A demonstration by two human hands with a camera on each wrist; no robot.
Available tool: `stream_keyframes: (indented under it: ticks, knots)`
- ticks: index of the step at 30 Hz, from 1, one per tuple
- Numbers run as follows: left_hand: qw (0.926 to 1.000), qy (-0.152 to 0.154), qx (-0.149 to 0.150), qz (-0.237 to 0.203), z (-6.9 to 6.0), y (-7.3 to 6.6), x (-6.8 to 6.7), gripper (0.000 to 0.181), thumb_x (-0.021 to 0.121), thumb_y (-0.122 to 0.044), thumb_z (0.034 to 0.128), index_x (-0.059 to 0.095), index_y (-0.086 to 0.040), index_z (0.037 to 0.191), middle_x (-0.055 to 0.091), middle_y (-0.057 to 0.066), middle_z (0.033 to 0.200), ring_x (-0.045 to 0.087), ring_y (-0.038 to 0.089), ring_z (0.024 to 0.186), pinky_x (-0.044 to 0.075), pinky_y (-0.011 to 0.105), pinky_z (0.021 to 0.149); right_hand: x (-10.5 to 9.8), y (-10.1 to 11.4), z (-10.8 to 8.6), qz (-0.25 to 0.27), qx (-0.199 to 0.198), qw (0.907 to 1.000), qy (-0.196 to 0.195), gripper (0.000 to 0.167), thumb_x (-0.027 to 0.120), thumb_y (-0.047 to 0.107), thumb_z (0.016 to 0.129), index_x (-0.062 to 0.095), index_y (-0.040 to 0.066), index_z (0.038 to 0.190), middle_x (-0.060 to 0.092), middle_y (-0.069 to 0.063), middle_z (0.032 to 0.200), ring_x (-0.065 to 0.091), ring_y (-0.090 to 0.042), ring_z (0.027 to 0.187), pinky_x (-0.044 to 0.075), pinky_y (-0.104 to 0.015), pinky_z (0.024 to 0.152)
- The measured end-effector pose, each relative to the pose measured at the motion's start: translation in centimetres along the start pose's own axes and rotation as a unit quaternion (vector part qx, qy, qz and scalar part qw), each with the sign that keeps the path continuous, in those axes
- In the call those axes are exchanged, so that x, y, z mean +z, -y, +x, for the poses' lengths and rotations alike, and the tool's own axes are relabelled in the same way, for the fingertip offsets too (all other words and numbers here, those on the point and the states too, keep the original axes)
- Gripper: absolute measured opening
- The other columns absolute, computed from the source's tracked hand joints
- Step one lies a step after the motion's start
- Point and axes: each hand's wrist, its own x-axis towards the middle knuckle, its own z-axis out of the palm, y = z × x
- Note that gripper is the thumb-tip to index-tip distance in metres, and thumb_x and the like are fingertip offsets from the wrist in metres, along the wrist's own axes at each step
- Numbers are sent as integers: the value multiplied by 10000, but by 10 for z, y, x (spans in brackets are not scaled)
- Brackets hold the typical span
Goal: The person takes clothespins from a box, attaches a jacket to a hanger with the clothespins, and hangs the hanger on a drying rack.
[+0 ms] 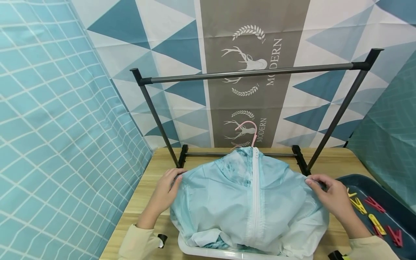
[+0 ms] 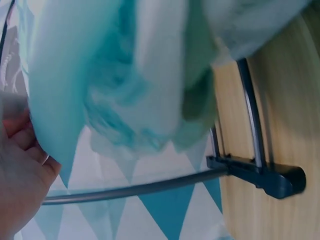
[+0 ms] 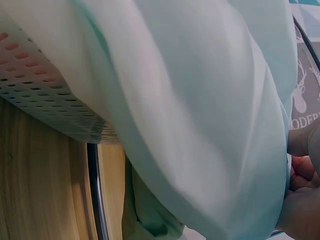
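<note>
A light blue zip-up jacket (image 1: 224, 202) with a white zipper is spread upright, facing the camera. A pink hanger (image 1: 254, 133) shows only its hook above the collar; the rest is hidden inside the cloth. My left hand (image 1: 165, 189) pinches the jacket's left shoulder between thumb and fingers. At the other shoulder, my right hand (image 1: 331, 193) grips the fabric the same way. In the left wrist view the curled fingers of my hand (image 2: 22, 175) hold the cloth's edge. The lower jacket drapes over a white basket (image 1: 211, 251).
Behind the jacket stands a black metal rack (image 1: 227, 74) on a wooden table (image 1: 139, 202). A dark blue tub (image 1: 403, 216) at the right holds yellow and red clothespins (image 1: 373, 205). More fabric (image 1: 217, 244) lies in the basket. Patterned curtains (image 1: 48, 126) enclose the space.
</note>
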Motion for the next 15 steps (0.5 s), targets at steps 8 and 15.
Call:
stream_keyframes:
  ticks: [8,15]
  knots:
    - [9990,-400,167,116,8,-5,3,158,670,92,928,733,28,1059,744,144,1020,703,319,971,593,454,809,3,-2,2,91,-6,9998,-187,180,726,96,964,748,-69,1033,739,-271,1013,412,280,838,376,8,671]
    - [9990,-374,184,129,5,-3,3,169,718,133,862,760,73,1015,764,187,977,739,346,901,618,441,759,4,-4,3,27,-235,9994,-241,171,757,113,941,760,-53,986,755,-231,974,441,275,840,404,-4,669]
